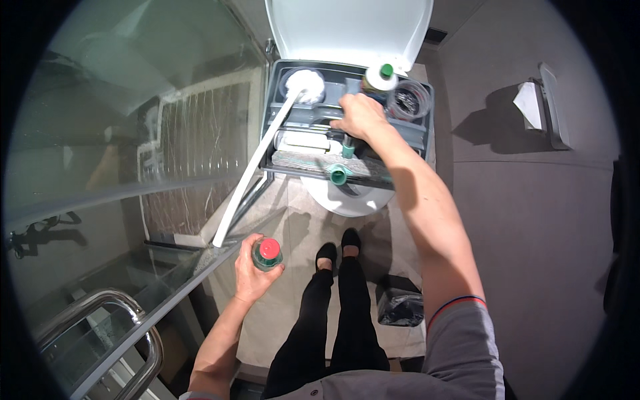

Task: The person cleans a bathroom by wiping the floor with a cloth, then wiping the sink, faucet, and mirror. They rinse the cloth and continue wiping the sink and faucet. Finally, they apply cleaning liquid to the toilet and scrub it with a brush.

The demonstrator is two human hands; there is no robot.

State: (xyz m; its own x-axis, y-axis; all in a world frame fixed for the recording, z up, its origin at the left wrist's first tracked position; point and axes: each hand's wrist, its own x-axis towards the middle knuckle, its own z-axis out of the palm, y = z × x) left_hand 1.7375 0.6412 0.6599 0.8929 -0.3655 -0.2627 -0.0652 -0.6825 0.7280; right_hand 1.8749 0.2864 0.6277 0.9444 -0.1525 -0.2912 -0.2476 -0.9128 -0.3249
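My left hand (255, 272) holds a green bottle with a red cap (270, 248) upright above the floor. My right hand (361, 116) reaches over the middle of a grey plastic caddy (429, 130) that rests on the toilet; its fingertips are partly hidden, and whether they hold anything is unclear. Near that hand stand a white bottle with a green cap (380, 79) and a clear round container (409, 101). A white toilet brush (305, 86) has its head in the caddy's left corner and its long handle leaning out. White bottles, a grey-green cloth (310, 162) and green tubular ends (338, 175) lie along the near side.
The raised toilet lid (350, 27) is behind the caddy, with part of the toilet bowl (350, 200) below it. A glass shower panel with a metal handle (155, 345) stands left. A lined waste bin (400, 302) is by my legs; a paper holder (550, 107) is on the right wall.
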